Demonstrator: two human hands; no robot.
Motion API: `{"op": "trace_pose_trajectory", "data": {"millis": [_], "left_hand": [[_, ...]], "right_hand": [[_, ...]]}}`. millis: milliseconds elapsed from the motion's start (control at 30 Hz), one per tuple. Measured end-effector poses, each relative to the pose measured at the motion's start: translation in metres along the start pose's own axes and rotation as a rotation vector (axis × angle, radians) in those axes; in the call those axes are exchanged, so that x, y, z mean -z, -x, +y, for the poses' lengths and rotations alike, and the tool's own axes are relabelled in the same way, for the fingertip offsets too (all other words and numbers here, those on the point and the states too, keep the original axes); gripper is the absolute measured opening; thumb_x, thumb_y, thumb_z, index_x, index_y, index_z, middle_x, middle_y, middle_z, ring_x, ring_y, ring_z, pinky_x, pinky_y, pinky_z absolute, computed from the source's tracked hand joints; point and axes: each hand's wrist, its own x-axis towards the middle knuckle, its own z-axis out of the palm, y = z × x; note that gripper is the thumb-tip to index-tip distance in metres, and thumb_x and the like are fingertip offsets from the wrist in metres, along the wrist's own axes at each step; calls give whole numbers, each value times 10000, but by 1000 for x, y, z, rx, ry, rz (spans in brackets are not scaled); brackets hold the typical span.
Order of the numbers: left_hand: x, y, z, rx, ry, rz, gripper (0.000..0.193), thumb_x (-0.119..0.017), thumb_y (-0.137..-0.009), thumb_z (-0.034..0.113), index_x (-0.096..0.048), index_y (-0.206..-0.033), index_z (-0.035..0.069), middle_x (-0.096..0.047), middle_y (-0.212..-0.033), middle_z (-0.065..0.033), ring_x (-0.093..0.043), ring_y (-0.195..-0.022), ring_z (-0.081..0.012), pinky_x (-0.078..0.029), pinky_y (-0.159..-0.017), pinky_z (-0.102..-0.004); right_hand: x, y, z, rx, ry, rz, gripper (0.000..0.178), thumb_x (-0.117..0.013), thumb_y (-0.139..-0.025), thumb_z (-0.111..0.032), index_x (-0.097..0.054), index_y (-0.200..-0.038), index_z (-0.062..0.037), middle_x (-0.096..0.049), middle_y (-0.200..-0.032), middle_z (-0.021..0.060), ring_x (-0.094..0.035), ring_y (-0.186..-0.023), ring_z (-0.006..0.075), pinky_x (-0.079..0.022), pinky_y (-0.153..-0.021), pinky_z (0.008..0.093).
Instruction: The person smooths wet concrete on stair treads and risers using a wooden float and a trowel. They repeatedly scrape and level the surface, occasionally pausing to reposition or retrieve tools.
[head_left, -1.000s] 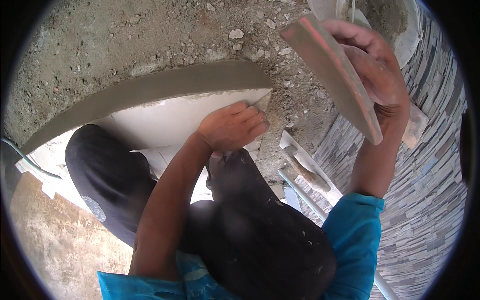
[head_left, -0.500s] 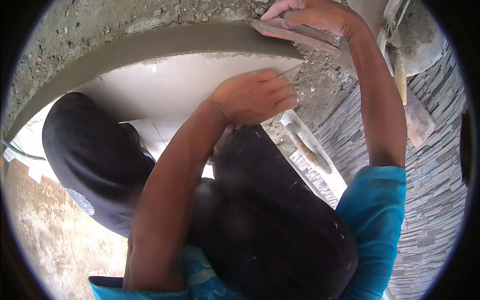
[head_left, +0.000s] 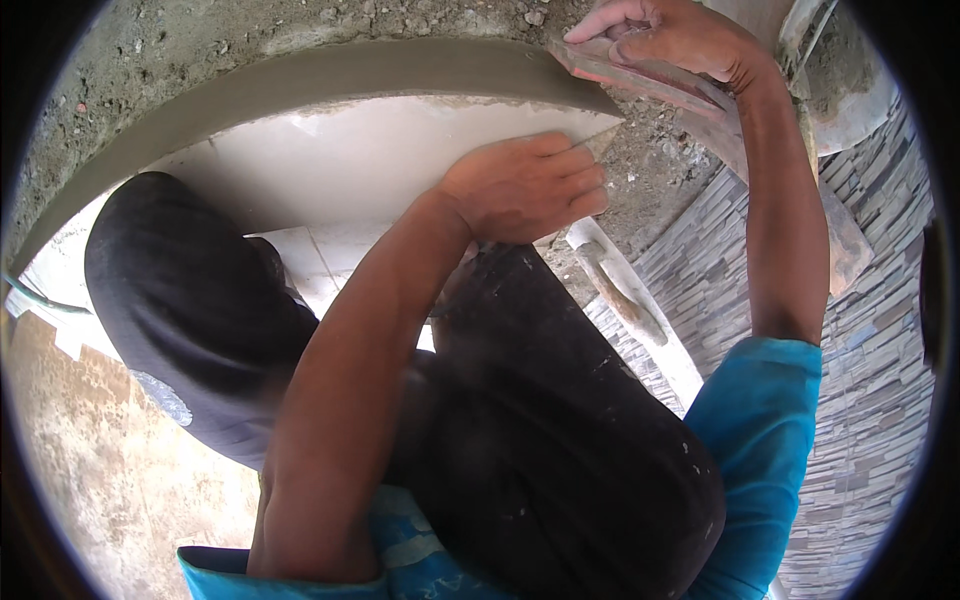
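My right hand [head_left: 675, 38] is closed around a flat, reddish, mortar-smeared plastering float [head_left: 655, 88] at the upper right. The float sits at the right end of a smooth, curved grey mortar band [head_left: 330, 75]. Below that band lies a pale tiled surface [head_left: 350, 150] with a pointed right end. My left hand [head_left: 530, 187] is closed in a fist over this surface near its point, just above my dark-trousered knee. Its palm side is hidden, so I cannot see whether it holds anything.
A long trowel [head_left: 640, 310] with a worn handle lies right of my leg. Rough earth and rubble [head_left: 230, 40] border the mortar band. Stacked-stone-pattern tiling [head_left: 860, 400] covers the right side. A thin hose [head_left: 45, 298] shows at far left.
My right hand and the float have shifted a little to the right, off more of the mortar band. My left hand stays closed near the tile point, shifted slightly right in view.
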Motion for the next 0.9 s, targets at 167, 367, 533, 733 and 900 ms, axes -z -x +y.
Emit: {"op": "trace_pose_trajectory", "data": {"millis": [167, 367, 533, 733, 900], "left_hand": [[-3, -1, 1, 1, 22, 42, 133, -547, -875, 198, -596, -985, 141, -596, -1005, 5, -583, -1011, -164, -466, -895, -314], [0, 0, 2, 20, 26, 16, 123, -544, -875, 195, -598, -972, 140, -593, -998, 5, -583, -1008, -166, -467, -895, -312], [-2, -1, 1, 9, 44, 38, 132, -545, -875, 193, -605, -978, 137, -601, -1007, 6, -584, -1014, -168, -467, -890, -313], [-2, 0, 2, 12, 53, 43, 142, -558, -870, 196, -615, -985, 136, -613, -1025, 4, -585, -1021, -175, -468, -906, -316], [-4, 0, 2, 15, 60, 61, 132, -561, -871, 185, -615, -982, 138, -612, -1015, 5, -584, -1017, -177, -469, -912, -318]], "right_hand": [[-8, -8, -1, 234, 249, 212, 390, -690, -828, -125, -735, -1214, -84, -718, -1132, 97, -679, -1059, 267, -512, -925, 358], [-9, -12, -24, 530, 692, 331, 297, -719, -726, -108, -786, -1012, -147, -679, -1013, 70, -600, -1059, 278, -400, -939, 430], [-9, -29, -14, 501, 734, 265, 266, -698, -704, -82, -780, -946, -157, -652, -992, 54, -580, -1071, 268, -369, -941, 450], [-20, -33, -14, 556, 754, 349, 173, -690, -708, -72, -735, -854, -154, -648, -987, 42, -578, -1046, 292, -373, -950, 463], [-38, -35, -26, 476, 809, 454, 54, -672, -750, -76, -693, -794, -97, -647, -957, 93, -596, -1033, 310, -389, -982, 467]]}}
